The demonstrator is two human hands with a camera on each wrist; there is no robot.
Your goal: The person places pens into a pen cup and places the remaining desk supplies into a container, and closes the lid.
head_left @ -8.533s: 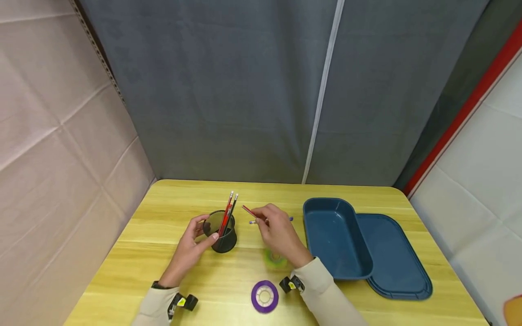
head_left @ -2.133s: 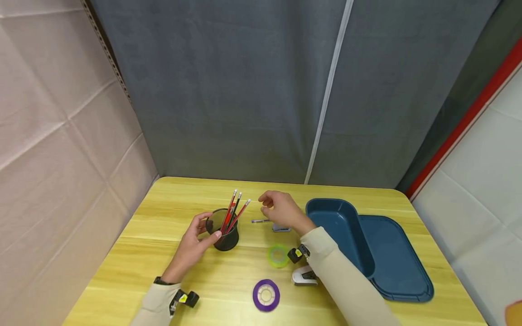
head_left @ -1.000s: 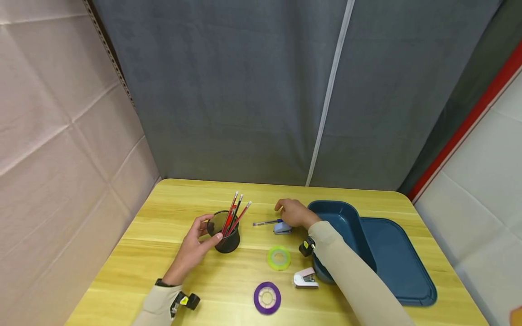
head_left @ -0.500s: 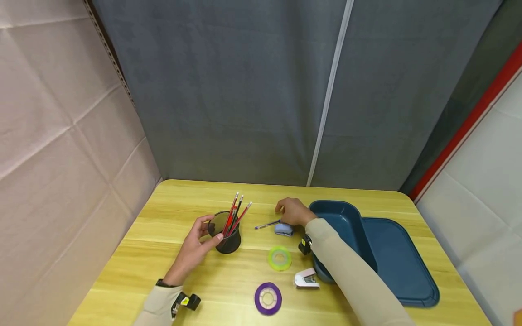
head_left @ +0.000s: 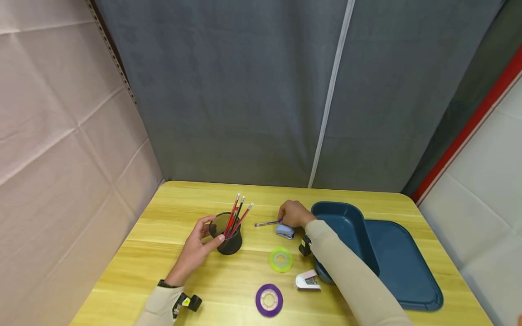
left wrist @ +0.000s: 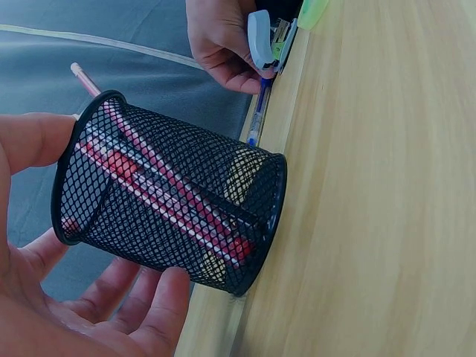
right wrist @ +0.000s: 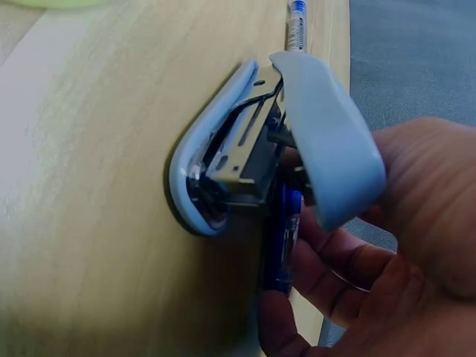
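Observation:
My left hand holds a black mesh pencil cup by its rim, thumb on the near side and fingers round the far left. Red pencils and a dark one lean inside it, white erasers upward on some; a red pencil shows through the mesh. To the right, my right hand reaches down behind a small light-blue stapler. Its fingers pinch the blue-capped end of a clear pen lying on the table. In the right wrist view, the stapler partly covers the blue cap.
A green tape roll, a purple tape roll and a white-and-pink stapler lie nearer the front. At right stands a deep blue tray, partly under my right sleeve, beside a flat blue lid. A grey curtain hangs behind the table.
The red pencil once in my right hand now leans in the cup. My right hand has moved right and down to the pen, which has turned slightly. My left hand stays at the cup.

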